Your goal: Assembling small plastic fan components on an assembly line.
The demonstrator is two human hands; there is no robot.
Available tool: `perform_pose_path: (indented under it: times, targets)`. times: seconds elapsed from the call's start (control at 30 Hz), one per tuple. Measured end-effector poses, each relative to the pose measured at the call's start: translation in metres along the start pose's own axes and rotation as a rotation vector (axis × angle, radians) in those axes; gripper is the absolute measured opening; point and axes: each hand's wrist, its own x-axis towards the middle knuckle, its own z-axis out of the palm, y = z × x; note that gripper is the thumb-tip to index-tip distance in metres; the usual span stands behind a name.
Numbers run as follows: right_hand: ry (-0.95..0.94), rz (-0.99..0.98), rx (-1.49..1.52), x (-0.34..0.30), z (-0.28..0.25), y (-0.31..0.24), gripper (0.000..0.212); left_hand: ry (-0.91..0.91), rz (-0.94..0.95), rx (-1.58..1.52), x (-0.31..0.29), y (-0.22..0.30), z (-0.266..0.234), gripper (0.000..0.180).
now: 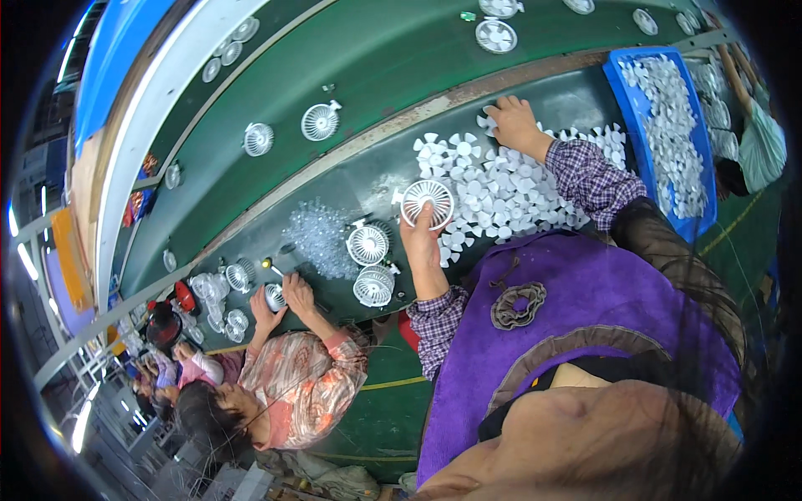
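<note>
My left hand (423,242) grips a round white fan housing (415,200) with radial slots, thumb across its face. Beyond the heap's far edge, my right hand (515,125) has its fingers closed on a small white fan blade (485,123). Between my hands, a wide heap of white fan blades (493,196) covers the workbench (368,188). Left of my left hand stand two more white fan housings, one upper (368,243) and one lower (374,286), close together.
A blue tray (616,92) full of white blades stands at the right. Small clear parts (317,238) lie in a pile to the left. Beyond a raised rail, a green conveyor (376,75) carries several fan units. At the left, a co-worker's hands (296,292) handle another fan part.
</note>
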Motion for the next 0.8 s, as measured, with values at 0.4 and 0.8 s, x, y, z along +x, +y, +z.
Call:
perform_pose_path:
  times: [0.4,0.8]
  targets:
    - [0.095,-0.313,0.495,-0.003,-0.104,-0.075,0.035,-0.121,0.139,-0.053,0.014,0.02,0.019,0.045]
    - [0.142,-0.515,0.618,-0.021,-0.083,-0.125,0.031,-0.149,0.333,0.17,0.022,0.022,0.038,0.033]
